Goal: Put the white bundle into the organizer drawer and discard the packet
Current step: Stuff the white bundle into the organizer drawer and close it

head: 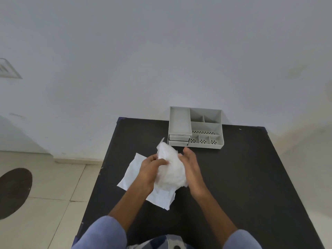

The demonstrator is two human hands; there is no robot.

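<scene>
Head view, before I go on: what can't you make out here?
- White bundle: both hands, left and right, cover its sides; whether the packet is still around it is unclear.
- White sheet on the table: its middle is hidden under the left hand and the bundle.
- Organizer drawers: too small to tell how far open.

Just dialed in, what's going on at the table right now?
A person holds a fluffy white bundle between both hands above a black table: the left hand grips its left side, the right hand presses against its right side. A flat white packet lies on the table beneath them. The grey organizer sits at the far edge, its two small drawers looking shut. Nothing is stowed or discarded yet.
</scene>
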